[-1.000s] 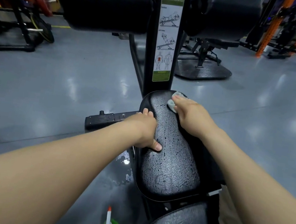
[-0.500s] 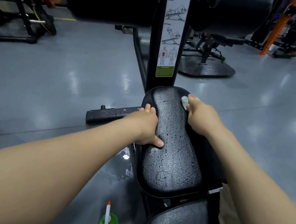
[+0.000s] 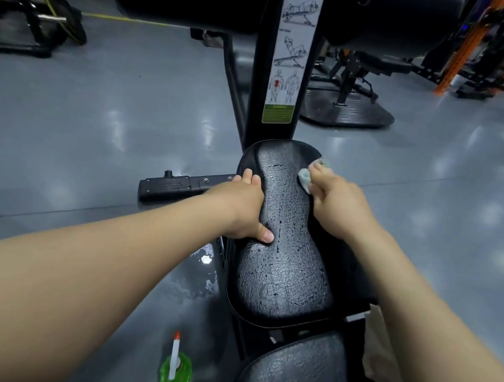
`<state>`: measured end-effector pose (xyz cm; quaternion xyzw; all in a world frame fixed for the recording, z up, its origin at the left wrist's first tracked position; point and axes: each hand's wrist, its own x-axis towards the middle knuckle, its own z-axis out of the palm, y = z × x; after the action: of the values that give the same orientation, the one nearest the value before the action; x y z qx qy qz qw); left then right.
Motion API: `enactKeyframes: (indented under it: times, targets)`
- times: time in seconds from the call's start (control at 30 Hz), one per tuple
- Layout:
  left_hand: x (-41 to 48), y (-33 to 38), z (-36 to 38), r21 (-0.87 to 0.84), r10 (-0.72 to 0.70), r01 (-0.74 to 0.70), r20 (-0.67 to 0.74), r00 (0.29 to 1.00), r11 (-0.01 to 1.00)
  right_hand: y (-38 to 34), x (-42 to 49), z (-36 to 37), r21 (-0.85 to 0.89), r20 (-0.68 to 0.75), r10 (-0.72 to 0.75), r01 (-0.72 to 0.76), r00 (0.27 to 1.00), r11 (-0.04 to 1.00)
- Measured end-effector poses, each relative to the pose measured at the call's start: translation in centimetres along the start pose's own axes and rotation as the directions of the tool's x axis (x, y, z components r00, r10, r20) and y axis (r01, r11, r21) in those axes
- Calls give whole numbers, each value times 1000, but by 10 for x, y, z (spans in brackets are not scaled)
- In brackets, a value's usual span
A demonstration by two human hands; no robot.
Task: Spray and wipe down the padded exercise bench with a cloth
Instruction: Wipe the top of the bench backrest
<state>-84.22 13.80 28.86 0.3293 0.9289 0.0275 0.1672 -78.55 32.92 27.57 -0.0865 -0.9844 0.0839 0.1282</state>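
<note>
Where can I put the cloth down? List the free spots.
Free: the near half of the seat pad, between the left hand and the lower pad; the grey floor beyond the base bar. Crowded: the pad's far end, where the left hand grips its edge and the right hand holds the cloth; the spray bottle stands beside the lower pad.
</note>
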Motion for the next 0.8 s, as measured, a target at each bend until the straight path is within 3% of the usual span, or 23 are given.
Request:
enactKeyframes:
  times: [0.23,0.5,0.8]
  targets:
    - [-3,-2,2,-43,6,-7,-15,1000,999,0,57,-6,14,50,108,-109,993,994]
    - [-2,-6,9,-93,19,-24,-50,999,995,-20,-2,-1,-58,36,-127,129,991,990]
    - [-10,-9,12,-155,23,-34,-77,997,987,-34,60,4,-27,80,-47,49,996,998]
